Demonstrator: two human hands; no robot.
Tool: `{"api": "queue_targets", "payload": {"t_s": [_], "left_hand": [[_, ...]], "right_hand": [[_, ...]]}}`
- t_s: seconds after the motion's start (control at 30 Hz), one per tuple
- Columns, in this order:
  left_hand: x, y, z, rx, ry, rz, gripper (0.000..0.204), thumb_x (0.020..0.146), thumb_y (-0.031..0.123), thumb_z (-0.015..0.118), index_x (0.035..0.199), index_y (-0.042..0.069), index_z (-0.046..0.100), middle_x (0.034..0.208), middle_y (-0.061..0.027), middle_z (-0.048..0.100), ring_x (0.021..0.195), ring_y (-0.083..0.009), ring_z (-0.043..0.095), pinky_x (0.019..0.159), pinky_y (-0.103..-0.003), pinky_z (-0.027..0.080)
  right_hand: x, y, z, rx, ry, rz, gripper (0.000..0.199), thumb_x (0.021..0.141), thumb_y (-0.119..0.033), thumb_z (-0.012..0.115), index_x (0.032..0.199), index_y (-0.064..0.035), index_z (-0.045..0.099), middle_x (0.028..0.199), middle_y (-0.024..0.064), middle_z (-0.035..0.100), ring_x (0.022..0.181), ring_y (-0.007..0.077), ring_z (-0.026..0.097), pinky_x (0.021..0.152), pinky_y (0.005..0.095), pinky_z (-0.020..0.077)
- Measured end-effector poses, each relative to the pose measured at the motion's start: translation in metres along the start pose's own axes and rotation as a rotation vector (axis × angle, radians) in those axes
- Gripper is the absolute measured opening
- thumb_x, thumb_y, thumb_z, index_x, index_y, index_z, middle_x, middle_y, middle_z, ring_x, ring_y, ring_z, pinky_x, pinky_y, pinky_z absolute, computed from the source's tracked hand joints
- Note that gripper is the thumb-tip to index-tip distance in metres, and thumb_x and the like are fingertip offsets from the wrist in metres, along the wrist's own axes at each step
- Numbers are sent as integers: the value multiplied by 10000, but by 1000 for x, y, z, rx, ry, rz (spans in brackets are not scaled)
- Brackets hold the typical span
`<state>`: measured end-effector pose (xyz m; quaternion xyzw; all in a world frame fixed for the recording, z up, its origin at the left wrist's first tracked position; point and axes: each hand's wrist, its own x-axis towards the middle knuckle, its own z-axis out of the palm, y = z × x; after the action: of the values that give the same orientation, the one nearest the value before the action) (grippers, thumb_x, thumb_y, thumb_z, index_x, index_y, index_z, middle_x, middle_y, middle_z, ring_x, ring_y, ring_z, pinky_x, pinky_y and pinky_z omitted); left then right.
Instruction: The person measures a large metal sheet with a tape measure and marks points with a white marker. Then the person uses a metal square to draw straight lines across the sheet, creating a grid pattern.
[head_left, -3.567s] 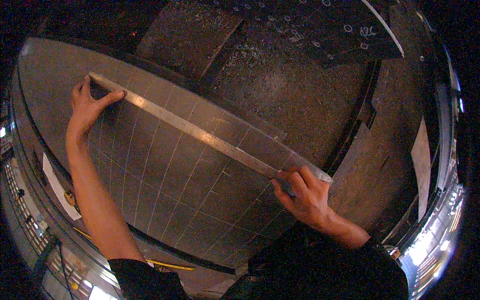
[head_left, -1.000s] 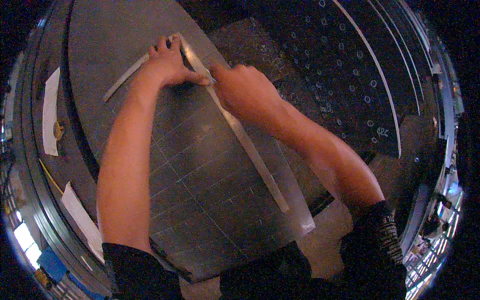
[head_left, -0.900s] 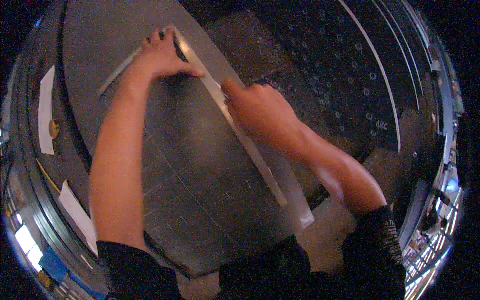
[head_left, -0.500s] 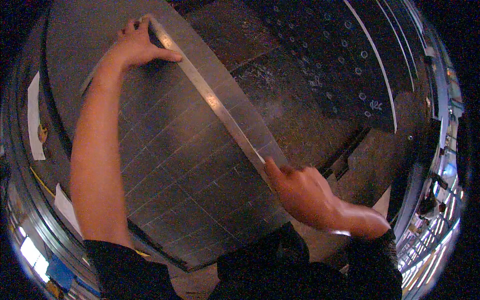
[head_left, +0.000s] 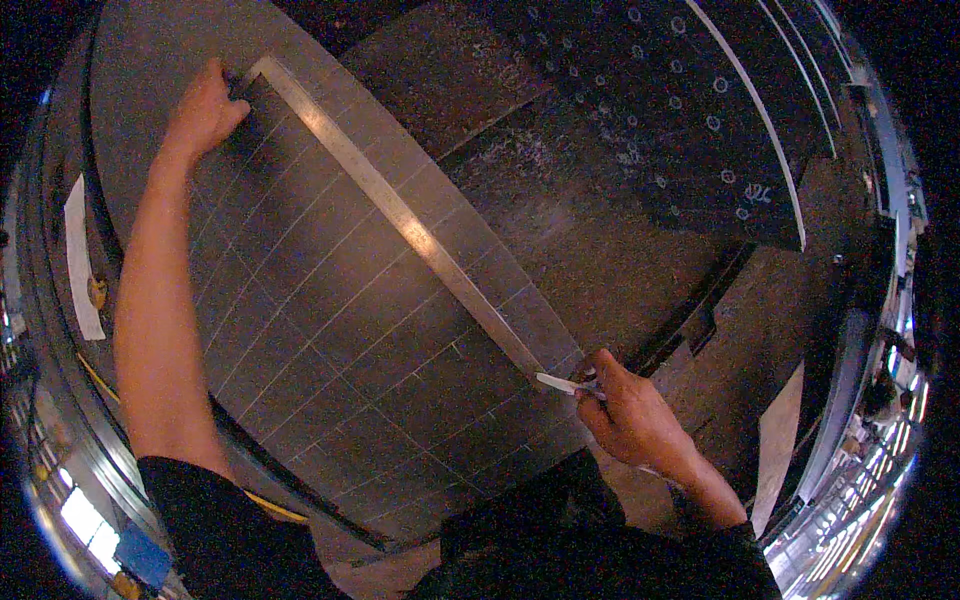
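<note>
A long metal square lies slantwise across a dark metal plate scribed with many pale lines. Its long blade runs from the far left down to the near right. At the far corner, my left hand is closed on the short leg, which it partly hides. Past the blade's near end is my right hand, closed round a flat white stick. The stick's pale tip points left, beside the end of the blade, and whether the two touch I cannot tell.
A dark plate with chalked circles lies at the far right. A dark bar sits right of the scribed plate. At the left, beyond a black curved edge, are a white strip and a yellow item.
My left hand has moved left from spreading over the blade to gripping the short leg. The square has shifted left and nearer. My right hand has drawn nearer and right, exposing the white stick.
</note>
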<state>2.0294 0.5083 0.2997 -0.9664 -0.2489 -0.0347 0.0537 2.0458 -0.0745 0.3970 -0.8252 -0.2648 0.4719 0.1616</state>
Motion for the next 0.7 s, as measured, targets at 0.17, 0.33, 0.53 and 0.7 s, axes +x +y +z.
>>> {"api": "queue_targets", "payload": {"t_s": [0.17, 0.33, 0.53, 0.7], "left_hand": [[-14, -29, -26, -347, -175, -137, 640, 810, 252, 677, 1349, -29, 475, 1294, -223, 584, 1230, -341, 544, 1040, -401, 427], [-100, -59, -67, -478, 11, -286, 537, 883, 286, 660, 1335, 24, 533, 1328, -162, 562, 1236, -272, 526, 1046, -355, 399], [-151, -117, -101, -450, 143, -359, 451, 904, 341, 663, 1252, 56, 626, 1281, -146, 611, 1173, -250, 573, 1028, -342, 410], [-133, -86, -66, -558, 18, -211, 363, 903, 309, 689, 1161, 54, 662, 1167, -100, 672, 1089, -218, 618, 974, -332, 446]], "right_hand": [[4, -4, 6, 88, 40, 1, 507, 896, -268, 633, 1263, 34, 455, 1076, 285, 601, 948, 479, 622, 801, 538, 533], [-1, -21, 46, 22, 228, -132, 377, 832, -204, 738, 1095, -43, 521, 965, 182, 613, 894, 380, 646, 707, 448, 539], [-3, -39, 106, -2, 132, -295, 438, 796, -216, 779, 1128, -58, 542, 954, 130, 642, 833, 297, 680, 670, 399, 563], [2, -81, 112, 22, 182, -226, 425, 793, -224, 776, 1122, -65, 560, 947, 110, 660, 793, 296, 688, 657, 393, 562]]}}
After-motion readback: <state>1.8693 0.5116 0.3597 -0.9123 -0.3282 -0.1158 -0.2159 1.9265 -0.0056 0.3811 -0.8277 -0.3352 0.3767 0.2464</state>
